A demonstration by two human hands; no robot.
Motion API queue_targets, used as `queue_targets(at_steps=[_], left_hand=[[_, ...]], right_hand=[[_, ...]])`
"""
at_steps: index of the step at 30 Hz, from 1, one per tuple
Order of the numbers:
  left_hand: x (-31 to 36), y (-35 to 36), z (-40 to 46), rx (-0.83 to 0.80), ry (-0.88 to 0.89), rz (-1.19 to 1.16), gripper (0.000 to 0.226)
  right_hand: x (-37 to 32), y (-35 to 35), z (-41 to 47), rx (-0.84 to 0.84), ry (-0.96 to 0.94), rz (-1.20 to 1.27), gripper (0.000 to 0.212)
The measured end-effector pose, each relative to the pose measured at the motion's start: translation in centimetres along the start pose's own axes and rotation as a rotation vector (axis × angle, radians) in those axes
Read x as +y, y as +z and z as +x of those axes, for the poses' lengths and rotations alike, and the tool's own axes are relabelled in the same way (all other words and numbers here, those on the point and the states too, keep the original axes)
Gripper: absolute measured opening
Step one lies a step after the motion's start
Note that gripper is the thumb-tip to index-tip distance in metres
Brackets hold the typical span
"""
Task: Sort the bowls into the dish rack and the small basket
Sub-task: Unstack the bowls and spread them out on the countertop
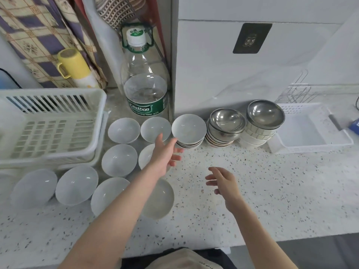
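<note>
We had both hands out over the speckled surface (252, 181) and neither held anything. Our left hand (165, 154) was spread wide, fingers relaxed, its tips right at the rim of the stack of white saucers (189, 133); whether they touched it we could not tell. That reach looked to us like the start of a pick from that stack. Our right hand (223, 182) hung lower and apart, fingers loosely parted, probably ready to steady or take a second piece.

The bowls were all on the surface, none sorted yet as far as we could see. The single white bowls (118, 160) lay spread out one by one on the left, close beside the dish rack (50, 129), which we judged made them the rack's share. Right of the saucers stood a nested pile of steel bowls (226, 126), then another steel bowl on a stack of ribbed white bowls (265, 121), and just beyond those the small basket (310, 133), so the smaller stacked pieces seemed meant for it.

A large water bottle (144, 84) stood behind the bowls against the wall, and a yellow cup (71, 64) sat behind the rack.
</note>
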State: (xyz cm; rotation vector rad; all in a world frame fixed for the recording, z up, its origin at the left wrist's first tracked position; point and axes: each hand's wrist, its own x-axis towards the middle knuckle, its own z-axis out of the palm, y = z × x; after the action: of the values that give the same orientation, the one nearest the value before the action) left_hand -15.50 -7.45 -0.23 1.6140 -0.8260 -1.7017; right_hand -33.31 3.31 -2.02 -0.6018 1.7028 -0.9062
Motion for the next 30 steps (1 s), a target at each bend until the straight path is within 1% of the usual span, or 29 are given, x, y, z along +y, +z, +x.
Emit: queue_targets(at_steps=[4,9,13,16,20,22,24,27,30], left_hand=[[0.7,1.8,2.1,0.049,-0.009,0.076,0.070],[0.7,2.9,3.0,0.053,0.040,0.112,0.053],[1.0,3.1,2.7,0.055,0.076,0.116,0.057],[1.3,3.0,2.3,0.060,0.083,0.108,0.061],[1.2,1.8,1.2,0.076,0.082,0.074,0.062],[0.9,1.2,0.5,0.079,0.093,0.027,0.059],[0.5,0.6,-0.2,0.085,0.116,-0.030,0.056],[-0.4,-0.2,-1.4,0.103,0.119,-0.127,0.049],[-1.5,-1.0,-2.4,0.131,0.109,-0.206,0.046]], right_hand=[[-0.5,-0.6,1.1,-0.053,0.005,0.001,0.016],[0.0,-1.4,2.0,-0.084,0.042,0.024,0.017],[0.2,-1.5,2.8,-0.103,0.054,0.023,0.018],[-0.1,-1.2,3.6,-0.109,0.004,-0.005,0.020],[-1.3,0.0,4.6,-0.033,-0.154,-0.106,0.021],[-2.1,1.0,5.3,0.022,-0.239,-0.158,0.019],[-2.9,2.1,5.9,0.067,-0.293,-0.221,0.021],[-3.9,3.5,6.8,0.098,-0.316,-0.304,0.032],[-4.3,4.8,7.5,0.104,-0.299,-0.339,0.034]])
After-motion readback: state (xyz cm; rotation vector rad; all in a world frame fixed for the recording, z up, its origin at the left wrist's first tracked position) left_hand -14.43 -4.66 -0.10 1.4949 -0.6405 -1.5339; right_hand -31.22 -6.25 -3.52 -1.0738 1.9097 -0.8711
